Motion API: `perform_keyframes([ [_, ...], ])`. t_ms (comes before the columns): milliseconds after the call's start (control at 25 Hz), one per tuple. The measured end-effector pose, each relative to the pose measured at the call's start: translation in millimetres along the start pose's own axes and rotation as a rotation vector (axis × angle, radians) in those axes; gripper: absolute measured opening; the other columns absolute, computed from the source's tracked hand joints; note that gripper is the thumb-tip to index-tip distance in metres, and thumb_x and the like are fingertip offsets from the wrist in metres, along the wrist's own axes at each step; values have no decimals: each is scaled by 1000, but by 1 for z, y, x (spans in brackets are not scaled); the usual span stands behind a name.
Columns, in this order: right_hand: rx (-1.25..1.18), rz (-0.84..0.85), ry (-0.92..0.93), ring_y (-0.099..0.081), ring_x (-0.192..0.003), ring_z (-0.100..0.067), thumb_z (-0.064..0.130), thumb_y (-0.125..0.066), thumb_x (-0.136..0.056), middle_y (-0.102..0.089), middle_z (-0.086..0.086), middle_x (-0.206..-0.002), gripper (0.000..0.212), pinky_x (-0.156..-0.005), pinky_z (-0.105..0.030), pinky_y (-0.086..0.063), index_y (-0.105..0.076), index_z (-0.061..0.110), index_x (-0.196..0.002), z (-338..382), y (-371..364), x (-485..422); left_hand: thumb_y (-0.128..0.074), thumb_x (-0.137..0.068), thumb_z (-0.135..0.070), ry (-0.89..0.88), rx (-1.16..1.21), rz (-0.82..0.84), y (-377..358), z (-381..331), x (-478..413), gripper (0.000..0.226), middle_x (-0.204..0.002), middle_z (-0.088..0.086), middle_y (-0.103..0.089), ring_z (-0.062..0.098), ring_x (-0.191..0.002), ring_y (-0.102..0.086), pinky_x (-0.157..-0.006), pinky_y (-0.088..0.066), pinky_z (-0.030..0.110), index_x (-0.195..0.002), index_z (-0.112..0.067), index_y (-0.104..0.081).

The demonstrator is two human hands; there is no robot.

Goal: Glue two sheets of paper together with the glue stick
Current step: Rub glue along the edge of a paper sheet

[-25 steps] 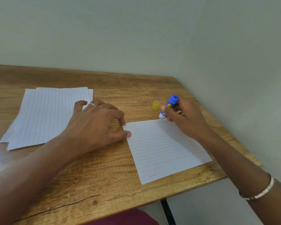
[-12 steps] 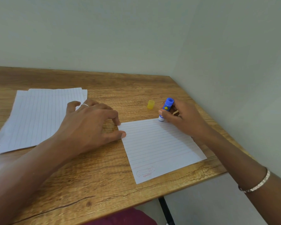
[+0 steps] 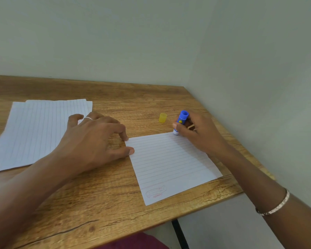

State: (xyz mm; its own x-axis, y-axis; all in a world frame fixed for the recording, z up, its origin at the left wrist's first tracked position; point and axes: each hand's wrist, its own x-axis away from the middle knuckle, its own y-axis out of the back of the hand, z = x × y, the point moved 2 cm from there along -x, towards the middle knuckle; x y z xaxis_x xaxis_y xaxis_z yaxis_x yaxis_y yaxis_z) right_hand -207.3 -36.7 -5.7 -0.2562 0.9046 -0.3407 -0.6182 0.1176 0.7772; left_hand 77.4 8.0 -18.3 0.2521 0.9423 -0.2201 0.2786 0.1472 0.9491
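Gripping the glue stick (image 3: 181,121), the right hand (image 3: 197,135) has thumb and fingers curled round the blue barrel. The stick is tilted, blue end up, white tip down and touching the far edge of the single lined sheet (image 3: 169,164), toward that edge's right end. This sheet lies flat on the wooden bench (image 3: 97,203) near the front right corner, turned at an angle, with a small red printed mark near its near-left corner. Its near edge sits close to the bench edge. The left hand (image 3: 93,139) is released and grasps nothing: palm down, fingers spread and loosely bent. The thumb tip touches the sheet's left edge and the forefinger tip is at its far-left corner. The other fingers rest on the bare wood or just over it; cannot tell which. A ring (image 3: 88,118) is on one finger of the left hand, and a thin bracelet (image 3: 276,207) is on the right forearm. The yellow cap (image 3: 162,117) sits on the bench just left of the glue stick, apart from it and off the sheet. A loose stack of lined sheets (image 3: 38,130) lies on the left part of the bench, well apart from the single sheet and partly behind the left hand. A pale wall (image 3: 151,42) runs behind and to the right of the bench.
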Motion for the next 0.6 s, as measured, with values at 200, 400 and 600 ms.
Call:
perform_keyframes([
  [200, 48, -21, -68, -66, -75, -16, 25, -67, -95, -75, 9, -77, 16, -71, -29, -47, -68, 11, -87, -12, 10, -2, -33, -68, -92, 4, -14, 1, -1, 0, -2, 61, -132, -26, -57, 13, -136, -40, -111, -21, 57, -99, -50, -62],
  [400, 66, -47, -108, -72, -77, -19, 25, -66, -96, -77, 8, -78, 15, -79, -42, -55, -67, 13, -87, -16, 12, -1, -27, -64, -93, 4, -7, 2, -1, 0, -1, 66, -132, -25, -57, 13, -136, -41, -111, -21, 57, -100, -50, -62],
  [600, -103, -228, -242, -76, -75, -22, 29, -66, -96, -79, -1, -81, 17, -86, -49, -60, -67, 13, -93, -23, 21, 5, -39, -71, -88, -16, -1, 10, -1, -1, 0, 55, -134, -24, -56, 13, -136, -40, -110, -23, 55, -102, -48, -61],
])
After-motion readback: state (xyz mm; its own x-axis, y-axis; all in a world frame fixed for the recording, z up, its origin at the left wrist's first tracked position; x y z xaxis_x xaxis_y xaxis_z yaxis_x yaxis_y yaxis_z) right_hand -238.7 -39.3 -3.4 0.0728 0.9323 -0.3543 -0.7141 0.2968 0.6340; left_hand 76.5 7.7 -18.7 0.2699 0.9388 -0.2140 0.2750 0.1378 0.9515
